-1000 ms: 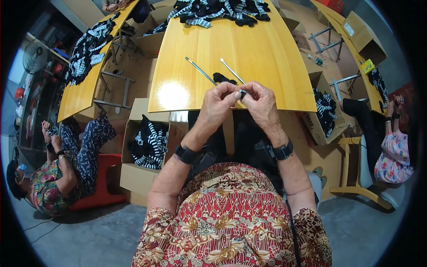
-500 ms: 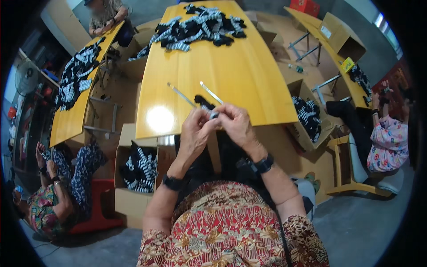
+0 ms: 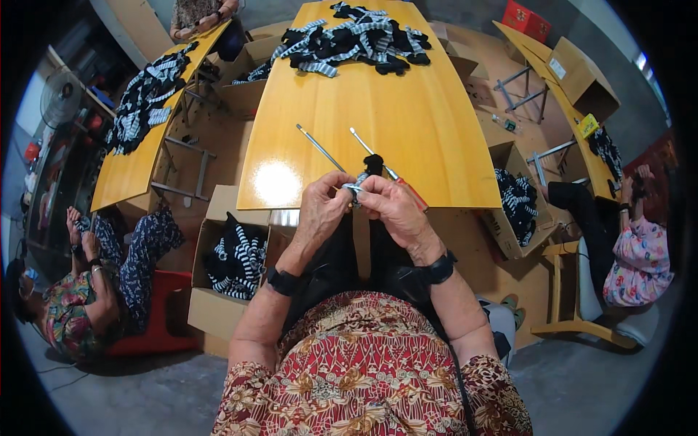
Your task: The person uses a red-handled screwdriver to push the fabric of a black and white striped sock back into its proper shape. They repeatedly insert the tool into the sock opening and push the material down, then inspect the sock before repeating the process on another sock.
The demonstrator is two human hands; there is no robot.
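Yellow varnished wood, glossy with a lamp glare, forms the worktop [image 3: 407, 123]. At its near edge both hands meet. Left hand [image 3: 322, 211] and right hand [image 3: 396, 207] pinch a small striped knit piece [image 3: 355, 189] between thumbs and forefingers; fingers of both are curled tight on it, the piece pulled up close over the lap, seemingly so the fine work stays steady and near the eyes. A black fabric tuft [image 3: 373, 164] pokes up at 12 o'clock from the right hand's knuckles; whether it belongs to the same piece I cannot tell.

Two thin metal rods [image 3: 320, 147] lie on the wood at 11 to 12 o'clock from the hands, parallel, within easy reach; the right-hand one ends in a red handle [image 3: 412, 194] partly under the right hand. Soft heap of black-and-white striped knitwear [image 3: 356, 36] sits at the far end. Open cardboard box [image 3: 229, 261] of the same goods stands on the floor at 8 o'clock. Black wristbands on both wrists.
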